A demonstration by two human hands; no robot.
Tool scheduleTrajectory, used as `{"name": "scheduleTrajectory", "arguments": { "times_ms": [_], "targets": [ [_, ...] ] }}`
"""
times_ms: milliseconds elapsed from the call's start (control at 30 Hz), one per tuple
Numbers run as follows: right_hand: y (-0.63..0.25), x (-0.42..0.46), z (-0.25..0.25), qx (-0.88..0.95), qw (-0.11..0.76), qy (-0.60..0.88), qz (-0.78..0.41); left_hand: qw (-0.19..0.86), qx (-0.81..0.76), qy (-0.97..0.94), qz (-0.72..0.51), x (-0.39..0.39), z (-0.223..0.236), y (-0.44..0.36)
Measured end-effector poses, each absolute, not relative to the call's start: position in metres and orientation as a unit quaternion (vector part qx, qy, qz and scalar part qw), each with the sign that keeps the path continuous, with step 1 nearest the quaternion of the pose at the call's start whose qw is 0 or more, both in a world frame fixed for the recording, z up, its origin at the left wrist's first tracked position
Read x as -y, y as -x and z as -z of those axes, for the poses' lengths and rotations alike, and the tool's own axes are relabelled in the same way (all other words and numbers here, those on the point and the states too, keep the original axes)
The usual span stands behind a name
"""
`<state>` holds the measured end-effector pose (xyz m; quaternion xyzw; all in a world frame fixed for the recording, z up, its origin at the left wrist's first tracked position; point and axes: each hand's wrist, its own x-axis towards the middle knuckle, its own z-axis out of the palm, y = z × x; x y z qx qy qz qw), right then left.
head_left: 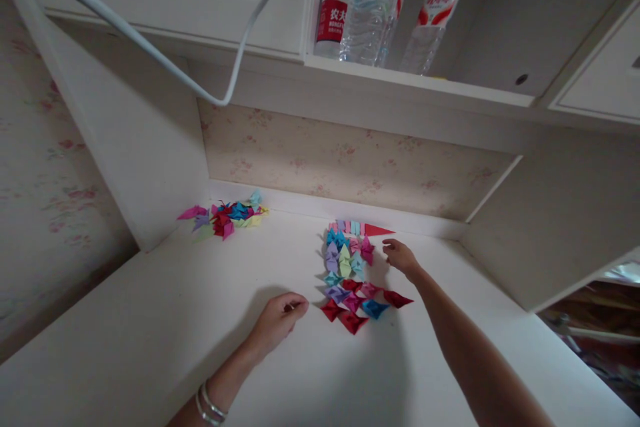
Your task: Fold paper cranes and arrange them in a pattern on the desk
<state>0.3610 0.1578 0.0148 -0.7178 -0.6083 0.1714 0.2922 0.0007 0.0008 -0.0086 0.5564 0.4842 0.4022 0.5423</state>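
Folded paper cranes in red, pink, blue, purple and green lie in rows on the white desktop. Among them are a light green crane, a blue crane and a dark red crane. Just left of the front rows, my left hand hovers with its fingers curled in; nothing shows in it. My right hand is beside the back rows, close to a magenta crane. Its fingers are slightly apart and hold nothing visible. Behind the rows lie a red pointed paper piece and small pastel folded strips.
A loose heap of paper cranes lies at the desk's back left. Overhead, a shelf carries several plastic bottles. A white cable or bar crosses the upper left. Side panels bound the desk.
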Motion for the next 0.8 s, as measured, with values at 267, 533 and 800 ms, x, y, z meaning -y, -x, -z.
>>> {"name": "scheduleTrajectory", "arguments": {
  "times_ms": [267, 533, 800],
  "targets": [
    [-0.312, -0.102, -0.074, 0.585, 0.4, 0.679, -0.191, 0.549, -0.478, -0.551, -0.408, 0.002, 0.007, 0.0],
    [-0.185, 0.0, -0.052, 0.508, 0.542, 0.482, -0.465, 0.542, -0.47, -0.566, -0.407, 0.005, 0.009, 0.001],
    [-0.101, 0.038, 0.012, 0.486, 0.535, 0.428, -0.543, 0.507, -0.477, -0.556, -0.454, 0.0, 0.014, 0.003]
  ]
}}
